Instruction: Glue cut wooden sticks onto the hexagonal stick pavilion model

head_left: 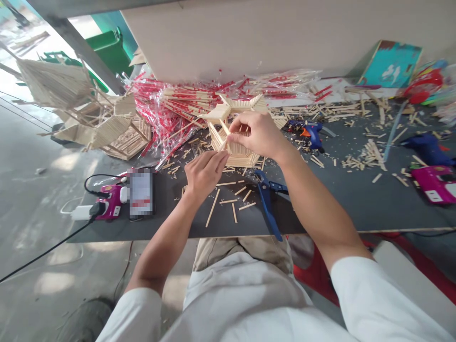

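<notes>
Reaching the front edge of the tabletop, a cutter lies right of loose sticks. Beyond, the left hand, fingers curled, is pinched on what looks like a stick; the right hand has thumb and forefinger nearly meeting at the model, though whether they grip cannot be told. The model stands farther in, toward the back edge. Fitting the stick is probably the step in hand, and the next move calls for steady alignment. Wrapped sticks line the back edge.

Pale wooden model, blue cutter, grey tabletop
</notes>
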{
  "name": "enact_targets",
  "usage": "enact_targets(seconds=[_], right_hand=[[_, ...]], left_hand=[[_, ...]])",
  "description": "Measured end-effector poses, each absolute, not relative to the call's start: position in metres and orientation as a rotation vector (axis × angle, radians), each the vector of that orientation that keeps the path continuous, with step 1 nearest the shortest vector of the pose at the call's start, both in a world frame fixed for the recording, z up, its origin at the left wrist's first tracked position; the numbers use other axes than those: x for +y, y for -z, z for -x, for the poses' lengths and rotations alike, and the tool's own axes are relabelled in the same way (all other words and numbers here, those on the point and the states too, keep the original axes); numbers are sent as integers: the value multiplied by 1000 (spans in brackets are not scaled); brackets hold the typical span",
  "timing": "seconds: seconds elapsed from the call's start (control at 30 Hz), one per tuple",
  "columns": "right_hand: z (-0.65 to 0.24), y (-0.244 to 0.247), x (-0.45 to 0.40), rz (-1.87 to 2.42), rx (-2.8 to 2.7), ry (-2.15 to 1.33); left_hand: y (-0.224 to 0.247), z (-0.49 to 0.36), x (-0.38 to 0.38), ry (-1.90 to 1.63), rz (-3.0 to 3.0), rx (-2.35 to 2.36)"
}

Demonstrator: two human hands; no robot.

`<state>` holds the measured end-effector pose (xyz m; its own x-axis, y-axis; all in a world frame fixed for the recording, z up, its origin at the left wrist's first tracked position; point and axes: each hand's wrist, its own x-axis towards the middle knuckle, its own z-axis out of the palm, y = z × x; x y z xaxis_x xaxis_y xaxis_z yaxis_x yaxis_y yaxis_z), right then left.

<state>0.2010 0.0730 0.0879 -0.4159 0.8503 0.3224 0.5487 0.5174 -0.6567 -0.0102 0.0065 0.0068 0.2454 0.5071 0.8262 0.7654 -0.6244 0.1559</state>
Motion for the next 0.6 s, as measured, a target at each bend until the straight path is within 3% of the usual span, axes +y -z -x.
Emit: enact_targets(seconds=[0.6], right_hand=[[-200, -86, 73, 1164, -2066, -646]], left_hand=[[-9, -1, -1, 1354, 2123, -1209]])
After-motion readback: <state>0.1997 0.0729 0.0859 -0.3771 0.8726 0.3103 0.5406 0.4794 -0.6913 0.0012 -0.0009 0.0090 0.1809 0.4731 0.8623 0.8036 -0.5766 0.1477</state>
